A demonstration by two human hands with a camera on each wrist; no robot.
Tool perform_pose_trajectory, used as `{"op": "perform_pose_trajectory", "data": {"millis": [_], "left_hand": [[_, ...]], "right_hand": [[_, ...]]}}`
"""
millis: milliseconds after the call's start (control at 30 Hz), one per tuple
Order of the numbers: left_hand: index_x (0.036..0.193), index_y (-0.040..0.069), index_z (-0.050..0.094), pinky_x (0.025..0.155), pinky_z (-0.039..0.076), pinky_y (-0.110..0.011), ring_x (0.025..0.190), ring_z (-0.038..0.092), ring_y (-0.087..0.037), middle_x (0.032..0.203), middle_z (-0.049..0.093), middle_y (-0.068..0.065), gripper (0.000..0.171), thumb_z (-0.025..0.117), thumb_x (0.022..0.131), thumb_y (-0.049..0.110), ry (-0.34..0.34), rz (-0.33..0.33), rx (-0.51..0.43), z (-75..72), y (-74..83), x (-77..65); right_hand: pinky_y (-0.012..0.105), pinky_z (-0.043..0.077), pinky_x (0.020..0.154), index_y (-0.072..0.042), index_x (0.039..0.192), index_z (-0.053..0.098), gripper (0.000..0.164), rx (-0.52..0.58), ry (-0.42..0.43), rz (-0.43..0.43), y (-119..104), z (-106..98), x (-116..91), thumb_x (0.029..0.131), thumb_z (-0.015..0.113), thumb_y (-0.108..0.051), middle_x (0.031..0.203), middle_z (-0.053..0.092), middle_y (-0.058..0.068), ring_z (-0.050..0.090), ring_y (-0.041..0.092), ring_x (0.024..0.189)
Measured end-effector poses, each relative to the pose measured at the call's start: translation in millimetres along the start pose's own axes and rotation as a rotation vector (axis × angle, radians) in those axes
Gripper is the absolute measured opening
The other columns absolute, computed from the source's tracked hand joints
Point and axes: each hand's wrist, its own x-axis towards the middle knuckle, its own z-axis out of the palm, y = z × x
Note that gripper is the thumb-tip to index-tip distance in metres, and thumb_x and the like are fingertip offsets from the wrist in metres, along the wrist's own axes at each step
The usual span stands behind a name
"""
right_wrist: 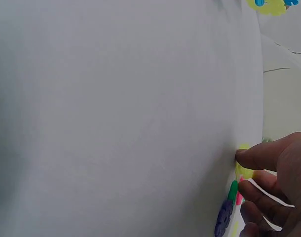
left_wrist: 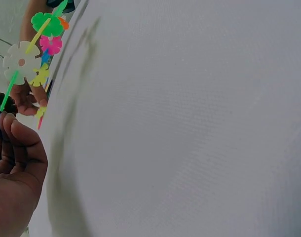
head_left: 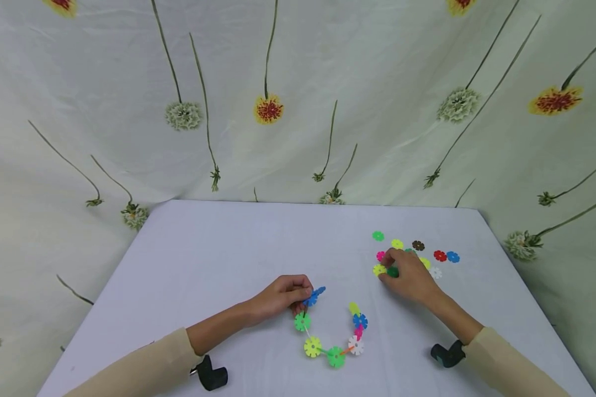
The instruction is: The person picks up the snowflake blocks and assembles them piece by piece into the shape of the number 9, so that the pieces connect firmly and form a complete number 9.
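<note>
A chain of flower-shaped interlocking plastic discs curves in a U over the near middle of the table, with a light green disc (head_left: 336, 357) at its bottom. My left hand (head_left: 290, 292) pinches the blue disc (head_left: 314, 296) at the chain's left end. In the left wrist view a black disc (left_wrist: 7, 104) and a whitish disc (left_wrist: 13, 60) follow on from the fingertips. Over the loose discs at the right, my right hand (head_left: 408, 274) reaches down with thumb and fingers apart. A yellow disc (head_left: 379, 270) and a dark green disc (head_left: 393, 272) lie by its fingertips.
Several loose discs lie around the right hand, among them a brown disc (head_left: 418, 245), a red disc (head_left: 440, 256) and a white disc (head_left: 435, 273). A flower-printed cloth (head_left: 298, 154) hangs behind the white table (head_left: 218, 248). Black devices (head_left: 448, 354) sit at both wrists.
</note>
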Motion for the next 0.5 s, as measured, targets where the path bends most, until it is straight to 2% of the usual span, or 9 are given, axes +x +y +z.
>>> {"op": "perform_pose_trajectory", "data": {"millis": [300,500], "left_hand": [[0.107,-0.007,0.059,0.07,0.052,-0.019,0.073,0.057,-0.008,0.081,0.058,0.0,0.023,0.053,0.113,0.014,-0.002,-0.005,-0.011,-0.5,-1.6,-0.7],[0.108,-0.007,0.059,0.071,0.053,-0.019,0.074,0.057,-0.009,0.082,0.059,0.0,0.023,0.053,0.113,0.014,-0.002,-0.019,-0.021,-1.2,-2.6,-1.2]], "right_hand": [[0.038,0.064,0.082,-0.014,0.116,0.068,0.032,0.029,0.012,-0.074,-2.8,5.8,-6.0,0.089,0.085,-0.01,0.105,0.076,0.004,0.067,0.017,0.092],[0.024,0.059,0.077,-0.016,0.113,0.073,0.021,0.181,0.044,-0.088,-2.8,9.7,-6.5,0.096,0.077,-0.006,0.096,0.075,-0.001,0.065,0.013,0.085]]}}
